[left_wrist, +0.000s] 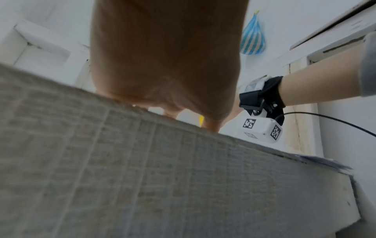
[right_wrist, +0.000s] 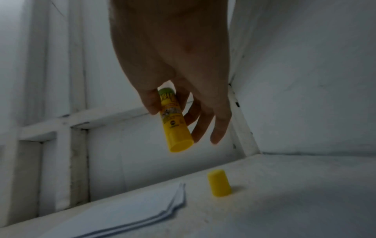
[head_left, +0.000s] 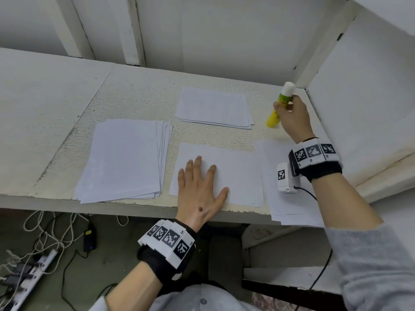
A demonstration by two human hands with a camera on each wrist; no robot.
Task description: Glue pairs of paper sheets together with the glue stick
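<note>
Right hand (head_left: 292,117): pinches uncapped glue stick (head_left: 281,103), tilted, white tip up, held off the bench (head_left: 134,90) at two o'clock. Yellow cap (right_wrist: 219,183): upright on bench below the stick. Left hand (head_left: 199,187): fingers spread, flat on single paper sheet (head_left: 235,176) at six o'clock. Paper stacks: fanned stack (head_left: 123,158) at nine o'clock; second stack (head_left: 213,106) at twelve o'clock; third stack (head_left: 289,205) at four o'clock, overhanging bench edge.
</note>
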